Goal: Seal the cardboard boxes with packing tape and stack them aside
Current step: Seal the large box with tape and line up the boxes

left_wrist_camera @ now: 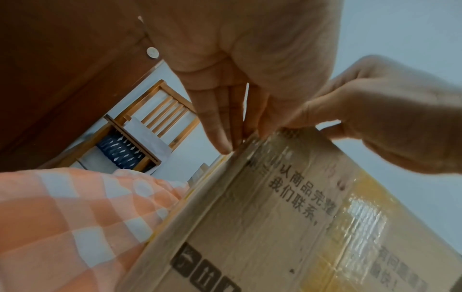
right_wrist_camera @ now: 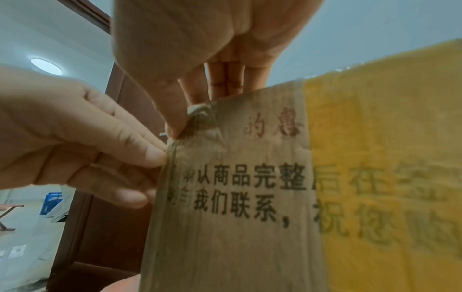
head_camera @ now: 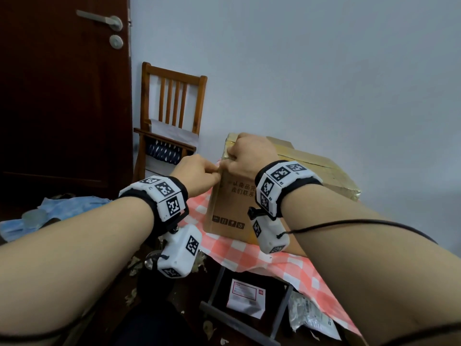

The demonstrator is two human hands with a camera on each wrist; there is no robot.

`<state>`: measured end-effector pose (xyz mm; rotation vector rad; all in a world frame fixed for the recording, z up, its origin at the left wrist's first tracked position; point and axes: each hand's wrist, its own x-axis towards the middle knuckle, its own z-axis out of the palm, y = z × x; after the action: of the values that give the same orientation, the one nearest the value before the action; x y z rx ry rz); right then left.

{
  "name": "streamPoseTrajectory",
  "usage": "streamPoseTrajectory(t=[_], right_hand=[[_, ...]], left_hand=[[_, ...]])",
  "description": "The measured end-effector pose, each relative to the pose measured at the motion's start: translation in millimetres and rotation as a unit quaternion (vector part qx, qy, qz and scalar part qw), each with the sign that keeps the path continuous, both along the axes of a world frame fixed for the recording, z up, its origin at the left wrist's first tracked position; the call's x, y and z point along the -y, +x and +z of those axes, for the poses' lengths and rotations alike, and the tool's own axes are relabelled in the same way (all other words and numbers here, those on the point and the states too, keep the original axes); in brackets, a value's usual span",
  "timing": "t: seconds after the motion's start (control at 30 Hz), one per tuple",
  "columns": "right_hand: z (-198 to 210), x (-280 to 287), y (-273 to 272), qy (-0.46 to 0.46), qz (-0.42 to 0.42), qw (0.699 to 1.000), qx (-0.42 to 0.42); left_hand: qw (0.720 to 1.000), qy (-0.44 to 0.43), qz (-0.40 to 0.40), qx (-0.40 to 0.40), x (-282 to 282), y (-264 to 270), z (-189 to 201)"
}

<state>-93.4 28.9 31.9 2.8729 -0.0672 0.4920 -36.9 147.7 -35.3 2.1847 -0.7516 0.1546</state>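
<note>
A printed cardboard box [head_camera: 232, 203], banded with yellow tape [right_wrist_camera: 375, 158], is stood on the checked tablecloth [head_camera: 262, 255] at centre. Its upper corner, at eleven o'clock, is pinched by the right hand [head_camera: 249, 153] and left hand [head_camera: 197, 173].

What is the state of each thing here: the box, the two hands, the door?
Box: upright on the checked cloth, yellow tape on its top and side.
Left hand: fingertips at the box's top corner.
Right hand: grip pinching the box's top corner edge.
Door: closed.
</note>
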Motion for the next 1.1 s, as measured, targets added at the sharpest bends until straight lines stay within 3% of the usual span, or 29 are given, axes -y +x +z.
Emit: streamPoseTrajectory(t=[0.1,0.23,0.47,0.67,0.83,1.0,1.1], right_hand=[[-3.0,-1.1,-5.1,0.048,0.014,0.998,0.030],[-6.9,3.8,-6.4,0.033,0.022,0.999,0.025],[-13.9,9.4,-4.4,-0.005,0.031,0.999,0.019],[-14.4,16.7,-3.1,0.069,0.032,0.997,0.017],[-9.9,22.0,-6.9,0.107,0.038,0.993,0.015],[-9.3,23.9,-13.1,0.335,0.039,0.940,0.055],[-5.2,23.9,-16.2,0.354,0.023,0.935,0.023]], left_hand=[[0.999,-0.039,0.008,0.031,2.3,-1.4,2.4],[0.993,-0.118,0.016,-0.018,4.3,3.1,1.3],[0.988,-0.138,0.001,-0.067,3.4,5.0,6.3],[0.981,-0.185,0.024,-0.051,8.7,-0.2,13.2],[0.988,-0.140,-0.013,-0.063,4.9,1.6,24.4],[0.992,-0.114,-0.009,-0.046,2.5,-3.5,20.8],[1.000,-0.016,0.012,-0.018,6.6,-8.9,20.9]])
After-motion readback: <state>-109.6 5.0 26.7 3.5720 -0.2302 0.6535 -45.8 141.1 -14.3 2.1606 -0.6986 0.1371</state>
